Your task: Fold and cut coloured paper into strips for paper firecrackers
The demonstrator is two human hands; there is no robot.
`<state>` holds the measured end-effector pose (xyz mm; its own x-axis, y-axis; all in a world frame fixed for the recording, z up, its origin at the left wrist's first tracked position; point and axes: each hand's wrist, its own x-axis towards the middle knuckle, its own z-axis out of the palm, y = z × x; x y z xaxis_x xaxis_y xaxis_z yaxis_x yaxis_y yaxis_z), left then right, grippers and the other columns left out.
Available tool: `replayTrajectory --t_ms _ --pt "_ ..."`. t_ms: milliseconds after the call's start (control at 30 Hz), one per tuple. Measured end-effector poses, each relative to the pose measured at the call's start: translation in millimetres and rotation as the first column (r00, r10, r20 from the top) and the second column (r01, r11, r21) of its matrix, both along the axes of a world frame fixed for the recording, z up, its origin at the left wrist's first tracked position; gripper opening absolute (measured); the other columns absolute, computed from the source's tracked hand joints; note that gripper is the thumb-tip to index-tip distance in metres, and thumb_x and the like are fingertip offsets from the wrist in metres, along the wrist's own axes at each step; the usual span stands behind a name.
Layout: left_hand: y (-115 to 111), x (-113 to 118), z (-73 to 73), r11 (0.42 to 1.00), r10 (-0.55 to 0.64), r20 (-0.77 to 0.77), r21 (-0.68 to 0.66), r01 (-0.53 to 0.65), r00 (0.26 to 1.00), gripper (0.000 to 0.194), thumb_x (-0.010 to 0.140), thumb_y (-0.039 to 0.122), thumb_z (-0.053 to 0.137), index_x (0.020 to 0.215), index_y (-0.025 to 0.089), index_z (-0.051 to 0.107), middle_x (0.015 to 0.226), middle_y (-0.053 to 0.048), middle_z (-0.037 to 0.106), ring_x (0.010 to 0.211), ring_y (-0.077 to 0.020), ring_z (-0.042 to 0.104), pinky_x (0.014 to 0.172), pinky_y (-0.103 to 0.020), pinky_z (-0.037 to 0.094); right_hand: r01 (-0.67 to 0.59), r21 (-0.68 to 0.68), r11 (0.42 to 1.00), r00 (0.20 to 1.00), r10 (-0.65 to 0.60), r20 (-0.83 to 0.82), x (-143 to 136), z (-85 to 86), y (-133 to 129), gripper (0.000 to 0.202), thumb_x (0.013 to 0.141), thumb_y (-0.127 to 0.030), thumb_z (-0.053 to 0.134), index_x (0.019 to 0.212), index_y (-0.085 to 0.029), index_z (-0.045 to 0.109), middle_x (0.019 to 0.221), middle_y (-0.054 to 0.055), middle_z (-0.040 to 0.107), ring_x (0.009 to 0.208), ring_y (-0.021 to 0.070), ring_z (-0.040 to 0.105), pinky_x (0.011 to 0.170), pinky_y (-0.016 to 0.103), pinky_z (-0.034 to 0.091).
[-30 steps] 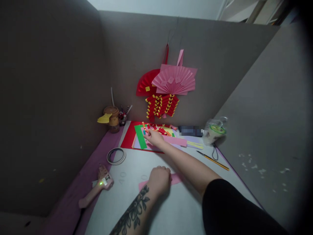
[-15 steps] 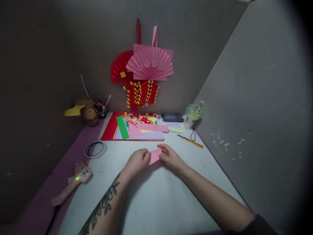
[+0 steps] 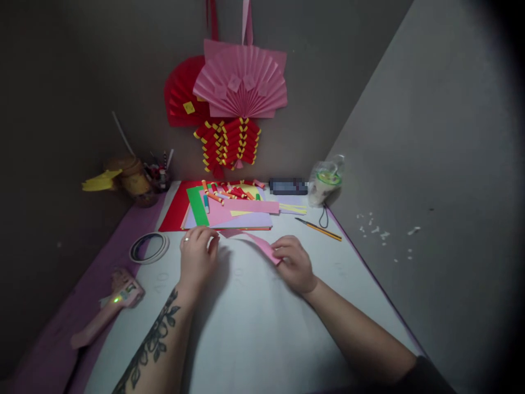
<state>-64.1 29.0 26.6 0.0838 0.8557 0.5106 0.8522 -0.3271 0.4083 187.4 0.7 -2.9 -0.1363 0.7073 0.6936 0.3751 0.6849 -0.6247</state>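
A pink paper strip point(image 3: 256, 241) bows in an arch above the white table sheet between my two hands. My right hand point(image 3: 295, 264) pinches its right end between thumb and fingers. At the strip's left end is my left hand point(image 3: 199, 253), with a ring on one finger; its curled fingertips meet the paper's edge, and the exact grip is partly hidden. Beyond the hands lies a stack of coloured paper sheets point(image 3: 241, 220), with red and orange paper rolls point(image 3: 235, 191) on top.
To the left lie tape rolls point(image 3: 148, 248) and a pink glue gun point(image 3: 123, 298) with a lit green light. A yellow-black craft knife point(image 3: 319, 229) lies at right, below a bagged cup point(image 3: 326, 183). Pink and red paper fans point(image 3: 241, 82) hang on the wall.
The pink paper, a short piece between both hands before, is now drawn out into a longer strip. My left hand has moved left and up, my right hand slightly right. The view has shifted.
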Motion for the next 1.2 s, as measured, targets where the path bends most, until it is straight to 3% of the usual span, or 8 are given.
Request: replayTrajectory --t_ms 167,367,567,700,800,900,1000,1200 --pt "-3 5 -1.7 0.97 -0.213 0.033 -0.113 0.216 0.976 0.02 0.086 0.016 0.045 0.094 0.02 0.063 0.097 -0.006 0.065 0.096 -0.0214 0.056 0.087 -0.035 0.042 -0.292 0.007 0.956 0.92 0.279 0.277 0 9.0 -9 0.028 0.072 -0.003 0.049 0.086 -0.026 0.058 0.101 0.006 0.065 0.097 0.0217 0.057 0.083 0.043 0.049" --pt "-13 22 2.0 0.801 -0.539 -0.044 -0.336 0.495 0.841 0.025 0.087 0.026 0.051 0.108 0.022 0.064 0.11 -0.008 0.065 0.104 -0.0229 0.055 0.094 -0.037 0.038 -0.353 -0.047 0.935 0.829 0.335 0.449 15 6.4 -13 0.029 0.077 -0.006 0.051 0.098 -0.024 0.06 0.104 0.007 0.065 0.101 0.0221 0.056 0.088 0.044 0.047" --pt "-15 30 -10.3 0.723 -0.613 -0.073 -0.453 0.522 0.786 0.025 0.087 0.023 0.052 0.106 0.023 0.067 0.113 -0.009 0.065 0.102 -0.0253 0.057 0.091 -0.038 0.039 -0.272 -0.17 0.947 0.85 0.319 0.419 24 -13.6 -7 0.033 0.077 -0.007 0.054 0.104 -0.023 0.064 0.114 0.011 0.061 0.108 0.0245 0.052 0.091 0.046 0.046" --pt "-15 30 -5.7 0.759 -0.552 0.006 -0.41 0.505 0.834 0.025 0.088 0.026 0.05 0.105 0.021 0.068 0.111 -0.01 0.066 0.103 -0.0253 0.057 0.093 -0.039 0.039 -0.265 -0.235 0.935 0.932 0.311 0.187 22 -9.3 -7 0.021 0.078 -0.006 0.055 0.085 -0.023 0.067 0.107 0.008 0.065 0.102 0.0225 0.056 0.089 0.042 0.046" --pt "-22 35 5.2 0.763 -0.465 0.233 -0.385 0.52 0.854 0.03 0.086 0.035 0.054 0.11 0.02 0.065 0.113 -0.009 0.066 0.104 -0.0239 0.058 0.092 -0.035 0.043 -0.156 -0.424 0.892 0.986 0.116 -0.118 16 4.0 -6 0.006 0.079 -0.017 0.062 0.082 -0.021 0.064 0.086 0.004 0.067 0.082 0.0184 0.062 0.075 0.034 0.05" --pt "-32 44 14.2 0.667 -0.353 0.518 -0.445 0.598 0.779 0.036 0.085 0.041 0.055 0.112 0.02 0.063 0.103 -0.006 0.069 0.087 -0.02 0.064 0.077 -0.029 0.048 -0.13 -0.568 0.813 0.949 -0.063 -0.308 6 23.1 0 0.012 0.077 -0.028 0.067 0.082 -0.02 0.06 0.068 -0.001 0.061 0.062 0.0137 0.057 0.06 0.026 0.047" --pt "-38 51 16.2 0.585 -0.182 0.712 -0.476 0.657 0.678 0.036 0.085 0.043 0.054 0.109 0.017 0.063 0.081 -0.004 0.069 0.068 -0.0158 0.062 0.059 -0.023 0.045 -0.169 -0.62 0.766 0.938 -0.067 -0.339 -5 39.7 7 0.021 0.073 -0.034 0.07 0.078 -0.019 0.057 0.06 -0.004 0.055 0.055 0.0116 0.052 0.053 0.024 0.042" --pt "-34 52 9.0 0.64 0.192 0.844 -0.495 0.588 0.501 0.027 0.075 0.041 0.064 0.08 0.016 0.059 0.056 0.005 0.051 0.046 -0.0069 0.041 0.045 -0.018 0.029 -0.34 -0.654 0.676 0.91 0.062 -0.409 -27 39.6 7 0.03 0.072 -0.043 0.07 0.086 -0.019 0.058 0.066 -0.003 0.055 0.055 0.011 0.049 0.052 0.024 0.04"
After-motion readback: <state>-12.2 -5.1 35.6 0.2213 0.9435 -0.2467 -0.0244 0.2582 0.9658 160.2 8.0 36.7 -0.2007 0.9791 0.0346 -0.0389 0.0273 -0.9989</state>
